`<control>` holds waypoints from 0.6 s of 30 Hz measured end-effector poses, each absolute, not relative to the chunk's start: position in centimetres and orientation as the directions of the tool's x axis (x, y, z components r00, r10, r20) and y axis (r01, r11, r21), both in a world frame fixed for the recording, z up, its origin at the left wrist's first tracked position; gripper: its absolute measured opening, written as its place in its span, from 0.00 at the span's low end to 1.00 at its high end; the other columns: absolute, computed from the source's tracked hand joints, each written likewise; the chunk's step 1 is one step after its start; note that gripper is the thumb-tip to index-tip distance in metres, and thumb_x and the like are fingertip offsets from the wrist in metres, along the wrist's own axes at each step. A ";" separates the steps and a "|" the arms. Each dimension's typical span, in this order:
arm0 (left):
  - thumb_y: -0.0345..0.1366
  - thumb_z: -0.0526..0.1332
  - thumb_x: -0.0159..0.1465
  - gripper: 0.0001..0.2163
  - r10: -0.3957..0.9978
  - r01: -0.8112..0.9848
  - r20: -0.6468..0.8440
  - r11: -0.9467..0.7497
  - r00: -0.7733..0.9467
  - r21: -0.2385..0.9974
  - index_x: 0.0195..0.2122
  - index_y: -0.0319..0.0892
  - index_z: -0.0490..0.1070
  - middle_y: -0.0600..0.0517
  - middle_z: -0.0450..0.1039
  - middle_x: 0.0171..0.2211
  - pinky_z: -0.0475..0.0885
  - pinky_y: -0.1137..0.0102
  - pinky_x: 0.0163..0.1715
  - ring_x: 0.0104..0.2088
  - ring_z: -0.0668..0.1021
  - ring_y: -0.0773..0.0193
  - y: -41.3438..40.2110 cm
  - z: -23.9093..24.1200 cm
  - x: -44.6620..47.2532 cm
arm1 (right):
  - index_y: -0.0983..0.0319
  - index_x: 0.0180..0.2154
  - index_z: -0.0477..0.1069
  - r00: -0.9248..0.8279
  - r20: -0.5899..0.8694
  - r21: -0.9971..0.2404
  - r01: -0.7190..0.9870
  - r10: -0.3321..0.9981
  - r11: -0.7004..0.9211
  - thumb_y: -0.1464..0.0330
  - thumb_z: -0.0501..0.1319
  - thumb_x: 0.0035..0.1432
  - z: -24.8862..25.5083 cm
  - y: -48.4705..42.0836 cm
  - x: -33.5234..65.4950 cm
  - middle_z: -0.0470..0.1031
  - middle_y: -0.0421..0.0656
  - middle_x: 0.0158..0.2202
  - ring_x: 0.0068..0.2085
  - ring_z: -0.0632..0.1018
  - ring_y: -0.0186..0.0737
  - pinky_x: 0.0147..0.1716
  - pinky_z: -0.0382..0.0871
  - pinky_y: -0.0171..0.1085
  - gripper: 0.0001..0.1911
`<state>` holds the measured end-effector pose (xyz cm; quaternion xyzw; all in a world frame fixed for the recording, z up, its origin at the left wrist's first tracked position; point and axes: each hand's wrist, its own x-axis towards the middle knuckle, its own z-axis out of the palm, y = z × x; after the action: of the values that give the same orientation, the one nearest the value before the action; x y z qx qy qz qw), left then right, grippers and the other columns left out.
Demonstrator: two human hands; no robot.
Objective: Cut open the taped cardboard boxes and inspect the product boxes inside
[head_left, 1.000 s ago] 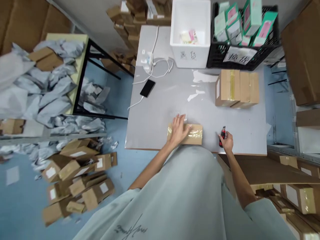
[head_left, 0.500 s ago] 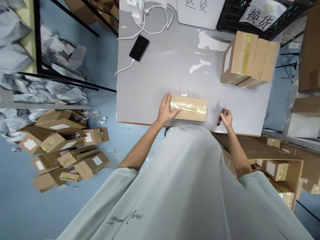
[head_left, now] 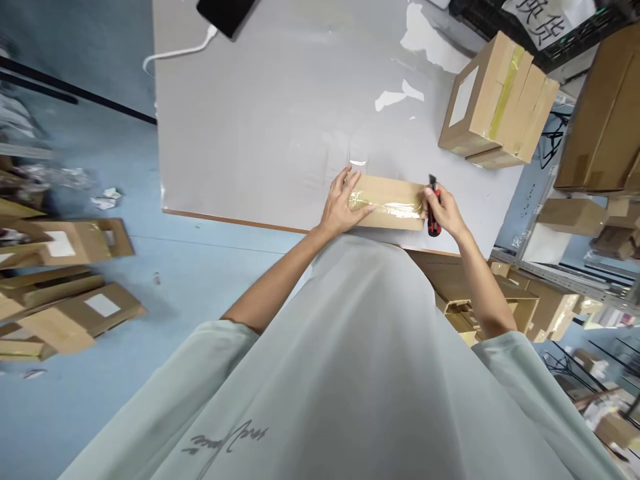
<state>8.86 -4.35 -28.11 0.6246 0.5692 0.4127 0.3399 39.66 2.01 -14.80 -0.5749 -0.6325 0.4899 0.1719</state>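
A small cardboard box [head_left: 387, 200] with shiny clear tape along its top lies near the front edge of the table. My left hand [head_left: 341, 203] grips its left end, thumb on the top and fingers over the far side. In my right hand [head_left: 443, 208] is a red and black utility knife [head_left: 434, 223], its dark tip pointing away from me. The fingers of that hand touch the box's right end. How far the blade is out I cannot tell.
Two taped cardboard boxes [head_left: 493, 110] stand at the table's right, before a black crate [head_left: 575, 50]. A black phone [head_left: 227, 15] with a white cable lies far left. Torn white patches [head_left: 400, 95] mark the grey tabletop [head_left: 240, 133]. Opened cartons [head_left: 83, 310] litter the floor at left.
My right hand has brought the utility knife left, against the box's right end, and its tip has turned. My left hand stays on the box. The whole view has shifted and tilted.
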 end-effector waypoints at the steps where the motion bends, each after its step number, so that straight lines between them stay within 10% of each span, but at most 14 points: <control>1: 0.79 0.63 0.62 0.53 0.991 0.421 0.132 -0.125 0.014 0.898 0.78 0.47 0.65 0.32 0.60 0.80 0.61 0.39 0.80 0.81 0.64 0.34 -4.4 -28.1 8.8 | 0.53 0.44 0.68 -0.352 -0.394 -0.789 0.603 0.849 -0.115 0.30 0.56 0.71 -14.1 2.0 38.6 0.75 0.35 0.27 0.25 0.80 0.41 0.30 0.76 0.38 0.34; 10: 0.77 0.67 0.62 0.54 0.987 0.378 0.027 -0.086 0.159 0.922 0.81 0.51 0.61 0.39 0.52 0.84 0.60 0.42 0.81 0.83 0.59 0.36 -4.7 -27.8 7.3 | 0.60 0.60 0.75 -0.559 -0.647 -0.258 0.800 0.518 0.541 0.55 0.46 0.86 -11.3 1.9 28.5 0.88 0.53 0.51 0.49 0.87 0.56 0.44 0.68 0.42 0.24; 18: 0.74 0.72 0.59 0.55 0.954 0.285 0.012 -0.102 0.301 0.953 0.82 0.53 0.60 0.41 0.50 0.85 0.58 0.41 0.81 0.84 0.57 0.34 -4.4 -28.6 5.1 | 0.61 0.67 0.72 -0.482 -0.738 -0.062 0.746 0.473 0.663 0.56 0.42 0.87 -10.4 2.5 24.2 0.88 0.55 0.53 0.49 0.87 0.56 0.42 0.65 0.41 0.27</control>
<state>5.09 -4.43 -28.56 0.6530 0.4744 0.3530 0.4733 24.23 2.53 -10.44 -0.3631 -0.8393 0.1912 -0.3567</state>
